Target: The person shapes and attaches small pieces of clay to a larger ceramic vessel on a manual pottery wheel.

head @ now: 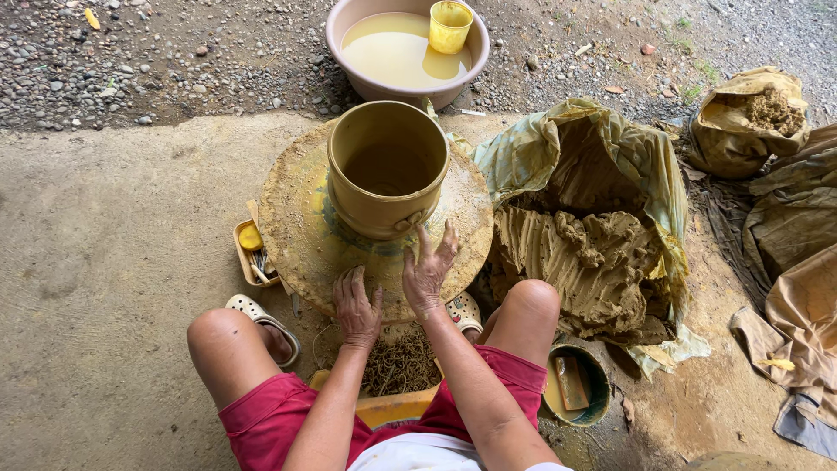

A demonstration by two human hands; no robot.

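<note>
Resting flat on the wheel (296,235), open fingers (357,283) just below the clay pot (388,170).

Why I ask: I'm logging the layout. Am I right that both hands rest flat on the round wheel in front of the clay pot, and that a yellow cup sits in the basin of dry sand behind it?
Not quite. The head view shows the basin holds murky water, not dry sand. The rest stands: the yellow cup sits in it, and the left hand and right hand rest flat on the wheel before the clay pot.
</note>
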